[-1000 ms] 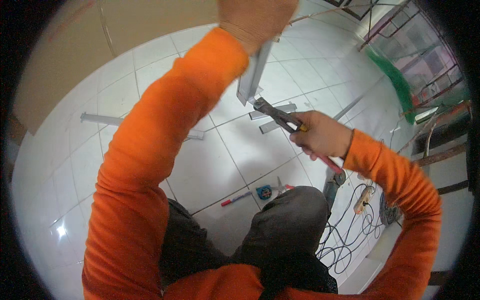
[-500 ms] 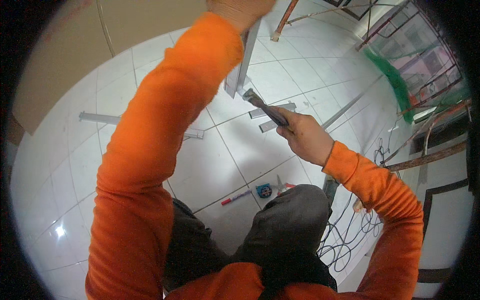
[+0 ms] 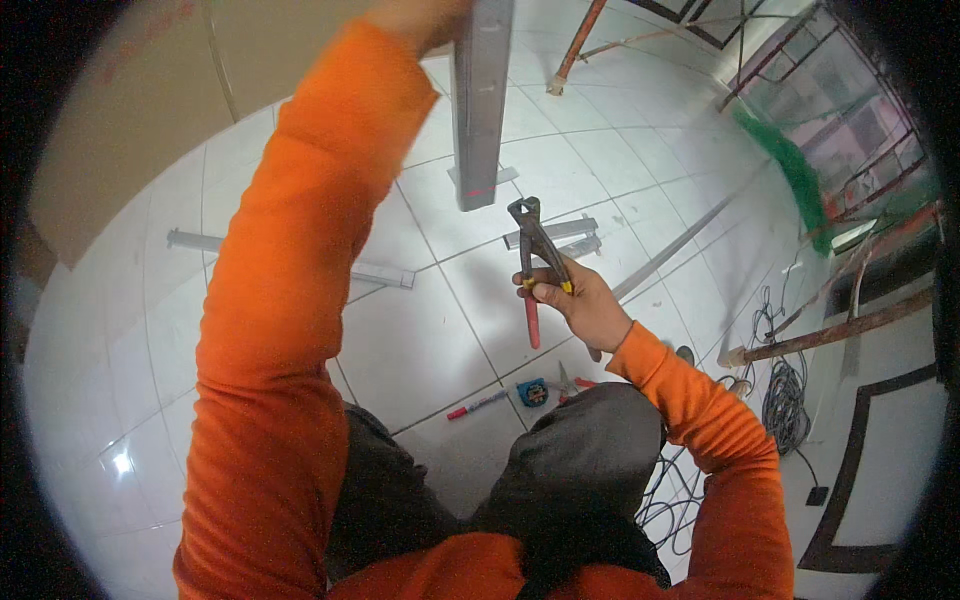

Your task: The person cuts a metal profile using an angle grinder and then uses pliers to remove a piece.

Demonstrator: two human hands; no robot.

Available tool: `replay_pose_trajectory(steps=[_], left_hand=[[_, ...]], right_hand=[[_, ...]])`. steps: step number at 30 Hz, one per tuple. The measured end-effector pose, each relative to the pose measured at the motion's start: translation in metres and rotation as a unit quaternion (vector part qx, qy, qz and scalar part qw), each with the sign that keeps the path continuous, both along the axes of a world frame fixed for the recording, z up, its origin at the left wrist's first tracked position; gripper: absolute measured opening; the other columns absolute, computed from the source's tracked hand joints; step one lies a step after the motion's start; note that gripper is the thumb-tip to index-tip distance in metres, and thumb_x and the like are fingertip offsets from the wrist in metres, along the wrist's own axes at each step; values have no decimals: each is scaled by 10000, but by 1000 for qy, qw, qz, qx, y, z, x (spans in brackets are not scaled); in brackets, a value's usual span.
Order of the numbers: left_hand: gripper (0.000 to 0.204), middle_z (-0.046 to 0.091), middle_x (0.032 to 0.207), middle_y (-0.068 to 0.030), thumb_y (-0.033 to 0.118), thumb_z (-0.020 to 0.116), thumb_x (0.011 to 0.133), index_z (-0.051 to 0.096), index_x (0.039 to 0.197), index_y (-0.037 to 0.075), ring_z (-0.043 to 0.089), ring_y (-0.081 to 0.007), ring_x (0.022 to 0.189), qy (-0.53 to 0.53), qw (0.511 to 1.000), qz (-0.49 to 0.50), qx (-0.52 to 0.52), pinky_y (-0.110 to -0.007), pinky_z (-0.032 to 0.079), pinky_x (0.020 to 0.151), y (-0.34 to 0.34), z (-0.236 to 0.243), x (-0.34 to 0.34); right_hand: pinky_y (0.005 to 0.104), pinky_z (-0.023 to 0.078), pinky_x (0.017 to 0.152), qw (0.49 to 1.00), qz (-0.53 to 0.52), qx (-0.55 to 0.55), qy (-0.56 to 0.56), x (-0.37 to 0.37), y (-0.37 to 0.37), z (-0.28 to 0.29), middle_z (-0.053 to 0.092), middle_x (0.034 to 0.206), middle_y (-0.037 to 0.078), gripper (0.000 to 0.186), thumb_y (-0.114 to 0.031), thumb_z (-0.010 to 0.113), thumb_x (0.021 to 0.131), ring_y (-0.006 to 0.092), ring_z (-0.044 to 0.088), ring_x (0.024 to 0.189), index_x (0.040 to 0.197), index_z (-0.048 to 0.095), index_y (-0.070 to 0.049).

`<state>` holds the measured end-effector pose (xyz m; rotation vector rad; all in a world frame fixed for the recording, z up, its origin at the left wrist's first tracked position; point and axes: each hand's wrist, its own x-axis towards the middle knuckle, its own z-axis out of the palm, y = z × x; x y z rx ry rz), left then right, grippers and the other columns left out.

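Overhead, left hand [image 3: 420,15] grips a grey metal channel [image 3: 480,100] at the top edge; fingers mostly cut off, so how tightly it closes can't be told. Right hand [image 3: 580,305] is wrapped around red-handled pincers [image 3: 535,260], jaws up, just below the channel's end, not touching. Floor tiles [image 3: 430,340] carry more channel pieces [image 3: 555,232], a marker [image 3: 478,405], a tape measure [image 3: 532,392] and coiled cables [image 3: 785,400]. No containers visible.
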<state>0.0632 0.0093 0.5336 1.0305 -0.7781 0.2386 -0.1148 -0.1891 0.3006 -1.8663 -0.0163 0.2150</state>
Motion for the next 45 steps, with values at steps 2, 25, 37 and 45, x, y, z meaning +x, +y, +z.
replay_pose_trajectory(steps=[2,25,37,45], left_hand=[[296,574,698,-51,290,689,949,564,1017,31,580,-164,544,47,998,47,-20,-322,526,496,1,-5,10],[172,520,697,-46,206,598,978,493,947,74,550,-170,487,68,968,218,-106,-344,496,415,43,-24,54],[258,522,738,-42,359,546,990,504,1015,106,531,-173,541,76,967,155,-187,-348,485,467,46,-20,49],[419,485,738,-41,537,516,993,482,1076,128,482,-169,552,168,948,78,-260,-340,460,487,64,-20,74]], right_hand=[[314,511,916,999,-29,17,-36,-4,-3,-7,697,1101,103,410,-58,580,981,163,650,972,1375,494,13],[372,524,786,978,-32,-151,-141,-5,5,31,666,973,163,599,-77,552,989,262,673,840,1548,339,-117],[398,523,854,976,24,-168,-133,8,-3,40,667,1085,184,569,-75,575,975,309,673,944,1514,394,-95],[352,526,884,998,28,1,-61,0,-1,20,686,1039,105,544,-82,600,966,193,669,955,1480,429,-27]])
